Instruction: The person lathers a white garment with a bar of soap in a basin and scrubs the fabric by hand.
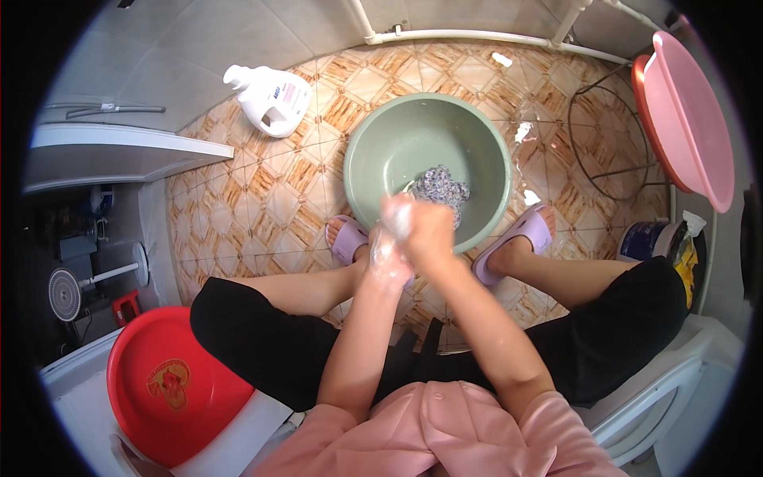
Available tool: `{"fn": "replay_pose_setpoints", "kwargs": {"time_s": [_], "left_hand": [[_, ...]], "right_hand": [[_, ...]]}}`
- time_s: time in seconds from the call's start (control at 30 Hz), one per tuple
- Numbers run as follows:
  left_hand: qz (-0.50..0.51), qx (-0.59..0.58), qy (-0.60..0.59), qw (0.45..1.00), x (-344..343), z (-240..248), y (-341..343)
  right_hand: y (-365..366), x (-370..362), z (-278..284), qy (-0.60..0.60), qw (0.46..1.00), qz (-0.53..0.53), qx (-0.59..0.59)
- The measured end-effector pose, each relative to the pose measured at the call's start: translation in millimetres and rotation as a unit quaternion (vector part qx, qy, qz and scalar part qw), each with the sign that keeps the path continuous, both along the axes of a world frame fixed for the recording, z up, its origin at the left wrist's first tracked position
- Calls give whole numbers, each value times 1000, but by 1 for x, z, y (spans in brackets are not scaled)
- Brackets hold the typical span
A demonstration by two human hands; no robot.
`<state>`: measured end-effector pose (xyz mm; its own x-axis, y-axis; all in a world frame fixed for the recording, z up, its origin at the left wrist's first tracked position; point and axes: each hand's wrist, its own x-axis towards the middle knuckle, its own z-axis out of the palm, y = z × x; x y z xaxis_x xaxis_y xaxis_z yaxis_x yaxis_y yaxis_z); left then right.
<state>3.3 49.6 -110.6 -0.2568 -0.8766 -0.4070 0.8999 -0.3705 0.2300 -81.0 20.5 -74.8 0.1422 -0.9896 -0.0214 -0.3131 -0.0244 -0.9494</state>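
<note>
Both my hands are pressed together above the near rim of a green basin [367, 143] on the floor. White foam coats my left hand [388, 248], including its wrist. My right hand [431, 230] is a closed fist against it. A small whitish patch shows between the two; motion smears it, and whether it is lather or a cloth I cannot make out. Inside the basin, just beyond my hands, lies a crumpled, wet-looking grey-purple patterned cloth [439, 189]. My fists hide the basin's near left edge.
A white detergent bottle [278, 99] stands on the tiled floor at the far left. A red basin [230, 397] sits near left. Pink [691, 119] and red basins lean at right beside a metal ring stand [574, 131]. White scraps [524, 131] lie on the tiles.
</note>
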Motion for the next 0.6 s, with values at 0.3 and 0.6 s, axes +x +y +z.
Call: {"fn": "replay_pose_setpoints", "kwargs": {"time_s": [0.3, 0.6], "left_hand": [[37, -71, -47, 996, 1, -23, -6], [112, 167, -235, 951, -16, 13, -7]], "right_hand": [[-12, -11, 0, 144, 981, 12, -130], [-15, -12, -4, 125, 983, 8, -130]]}}
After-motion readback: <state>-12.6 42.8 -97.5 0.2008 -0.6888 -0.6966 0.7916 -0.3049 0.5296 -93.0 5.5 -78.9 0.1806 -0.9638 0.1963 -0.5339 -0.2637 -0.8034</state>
